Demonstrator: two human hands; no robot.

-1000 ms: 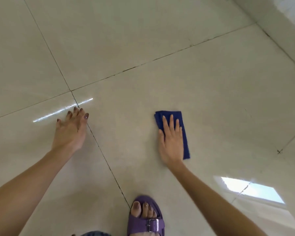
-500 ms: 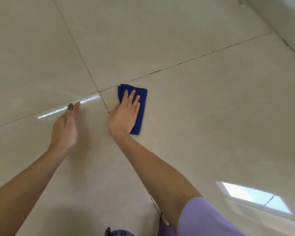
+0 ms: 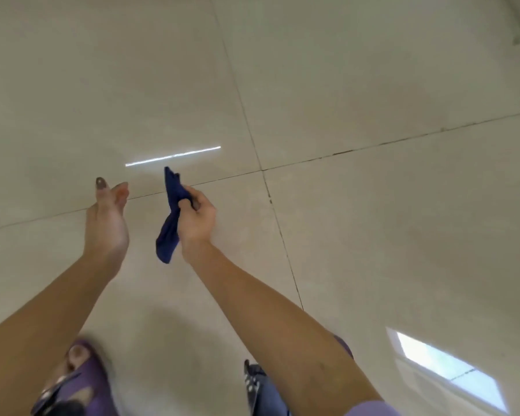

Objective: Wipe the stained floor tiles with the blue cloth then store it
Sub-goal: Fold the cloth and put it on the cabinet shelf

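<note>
The blue cloth hangs crumpled in the air above the beige floor tiles, pinched in my right hand. One end of the cloth sticks up past the fingers, the other dangles below the wrist. My left hand is raised beside it, off the floor, fingers straight and apart, holding nothing. No stain shows clearly on the tiles.
Dark grout lines cross the glossy tiles just right of my hands. A window's reflection lies on the floor at lower right. My foot in a purple sandal is at the bottom left, blurred.
My right hand has gone from pressing the flat cloth on the tile to lifting it, crumpled, off the floor. My left hand has also come up off the tile. The view has risen.
</note>
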